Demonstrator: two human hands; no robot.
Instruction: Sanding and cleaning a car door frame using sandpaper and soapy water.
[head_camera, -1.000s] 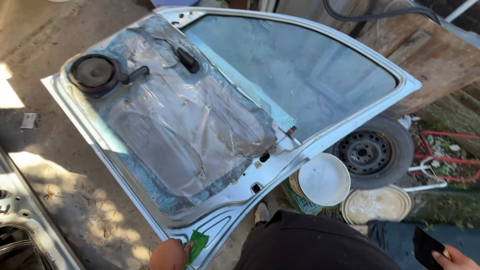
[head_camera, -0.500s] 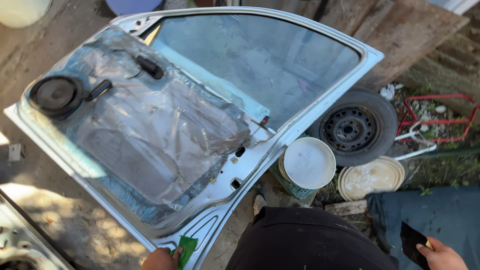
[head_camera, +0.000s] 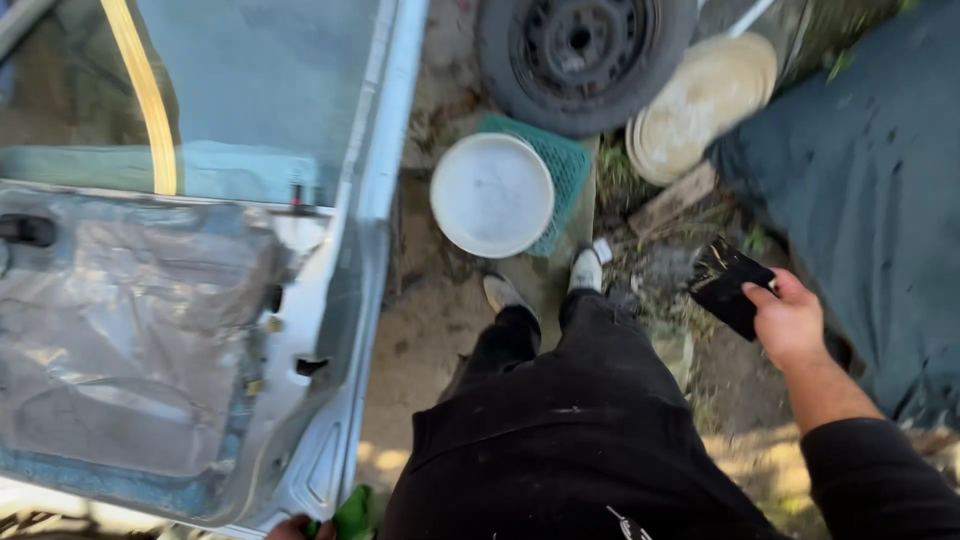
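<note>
Black pad (head_camera: 732, 286) gripped in the right hand (head_camera: 790, 322), right of frame.
Left hand (head_camera: 296, 526), bottom edge, barely shows beside a green rag (head_camera: 354, 513) under the car door (head_camera: 370, 230); its grip cannot be told.

A round white bucket lid (head_camera: 492, 194) covers a teal container (head_camera: 562, 170) standing on the dirt ground (head_camera: 420, 330), just beside the lower edge of the car door (head_camera: 370, 250) and touching the tyre (head_camera: 583, 55) beyond it. Next to that, a stack of round cream-coloured lids (head_camera: 700, 100) leans near the tyre's right side. A small white scrap, perhaps a label (head_camera: 602, 250), lies on the ground by the shoes. The right hand (head_camera: 790, 322) holds a flat black rectangular piece (head_camera: 730, 285); whether it is a screen cannot be told
</note>
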